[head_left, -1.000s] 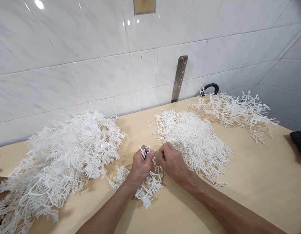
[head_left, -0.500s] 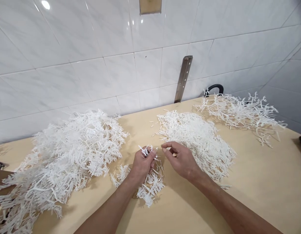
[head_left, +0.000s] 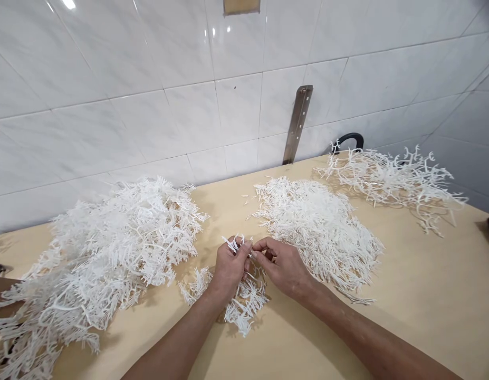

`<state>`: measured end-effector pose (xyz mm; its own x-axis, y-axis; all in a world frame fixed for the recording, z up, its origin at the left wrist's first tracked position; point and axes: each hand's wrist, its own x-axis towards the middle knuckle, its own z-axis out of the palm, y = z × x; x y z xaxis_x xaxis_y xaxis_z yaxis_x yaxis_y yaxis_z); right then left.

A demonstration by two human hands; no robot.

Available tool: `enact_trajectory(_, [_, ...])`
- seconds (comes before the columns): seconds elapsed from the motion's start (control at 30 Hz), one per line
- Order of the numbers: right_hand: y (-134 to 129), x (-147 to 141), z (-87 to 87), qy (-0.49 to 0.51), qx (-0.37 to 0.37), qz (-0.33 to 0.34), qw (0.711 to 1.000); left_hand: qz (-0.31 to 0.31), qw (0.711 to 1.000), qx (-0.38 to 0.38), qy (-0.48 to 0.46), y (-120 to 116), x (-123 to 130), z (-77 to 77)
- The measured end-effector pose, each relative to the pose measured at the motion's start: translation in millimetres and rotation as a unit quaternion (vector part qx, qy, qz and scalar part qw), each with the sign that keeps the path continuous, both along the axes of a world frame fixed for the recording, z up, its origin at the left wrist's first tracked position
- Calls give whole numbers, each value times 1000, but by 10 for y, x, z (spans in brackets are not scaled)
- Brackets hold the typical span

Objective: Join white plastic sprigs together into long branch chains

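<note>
My left hand (head_left: 230,264) is closed around a white branched plastic sprue (head_left: 230,244), whose thin prongs stick out above the fingers. Thumb and forefinger of my right hand (head_left: 281,264) pinch at the near end of that sprue, right beside my left thumb. What exactly lies between the right fingertips is too small to make out fully. Beneath my left hand lies a small clump of white sprues (head_left: 248,303) on the wooden table (head_left: 307,343). To the right, close to my right hand, spreads a heap of short white plastic sticks (head_left: 319,227).
A large pile of white branched sprues (head_left: 121,248) covers the table's left side. Barer, tangled sprues (head_left: 390,177) lie at the back right, before a black curved handle (head_left: 351,138). A metal strip (head_left: 297,124) stands against the tiled wall (head_left: 149,121).
My right hand has moved left, from a small gap away to the sprue in my left hand, and its fingertips have closed there. My left hand keeps its hold.
</note>
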<state>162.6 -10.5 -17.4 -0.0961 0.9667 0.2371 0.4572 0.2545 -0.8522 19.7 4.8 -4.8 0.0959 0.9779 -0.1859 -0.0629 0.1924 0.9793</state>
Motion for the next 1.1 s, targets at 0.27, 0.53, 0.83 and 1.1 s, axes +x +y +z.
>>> enact_trajectory(0.27, [-15,-46,50,-19,2,-13,1000,23,1000,-11,-5,9,21,-52])
enact_trajectory(0.53, [-19,-62,13,-77,16,-32,996,25,999,8,29,-1,39,-67])
enact_trajectory(0.83, [-31,-67,-95,-142,128,-38,981,22,996,25,84,8,32,-100])
enact_trajectory(1.1, [-27,-76,-69,-169,83,-43,981,48,975,110,188,34,8,-161])
